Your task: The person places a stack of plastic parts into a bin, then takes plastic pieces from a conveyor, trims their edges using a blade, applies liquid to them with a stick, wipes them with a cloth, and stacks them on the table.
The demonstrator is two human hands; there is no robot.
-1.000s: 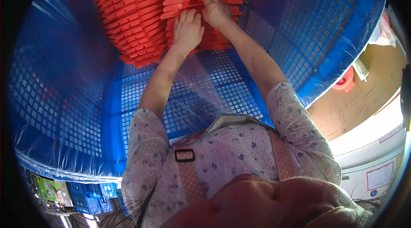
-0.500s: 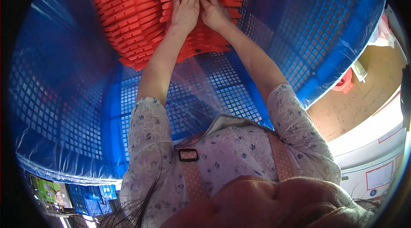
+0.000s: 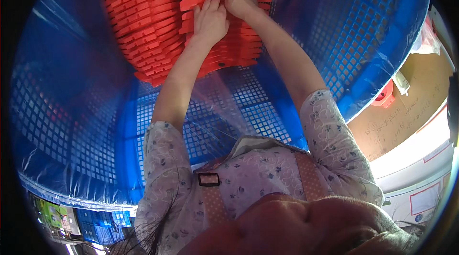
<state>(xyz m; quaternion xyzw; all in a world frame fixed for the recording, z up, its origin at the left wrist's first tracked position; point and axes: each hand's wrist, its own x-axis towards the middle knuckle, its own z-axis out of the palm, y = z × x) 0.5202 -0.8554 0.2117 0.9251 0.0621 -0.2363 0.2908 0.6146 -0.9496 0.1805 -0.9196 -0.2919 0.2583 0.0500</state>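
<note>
Two neighbouring columns of flat red plastic parts [image 3: 148, 30], closely stacked in layers, rise inside a blue mesh-walled crate [image 3: 358, 30]. On the right column lies my left hand [image 3: 210, 21], its bent fingers a little apart, fingertips against the red edges. Just right of it and farther off, my right hand [image 3: 240, 0] reaches over the same column with fingers spread, touching the upper layers. Neither hand visibly lifts a part. Both palms face away from view, and some red edges are hidden under the hands.
Clear plastic film [image 3: 71, 193] lines the crate and folds over its rim. Outside at right are a brown cardboard surface [image 3: 406, 111] with handwriting, a red part [image 3: 384, 94] and a clear plastic bag [image 3: 427, 39]. Blue crates [image 3: 98, 224] stand outside at lower left.
My right hand has moved farther away along the column, its fingers now spread over higher layers. My left hand has come slightly nearer, with its fingers more bent.
</note>
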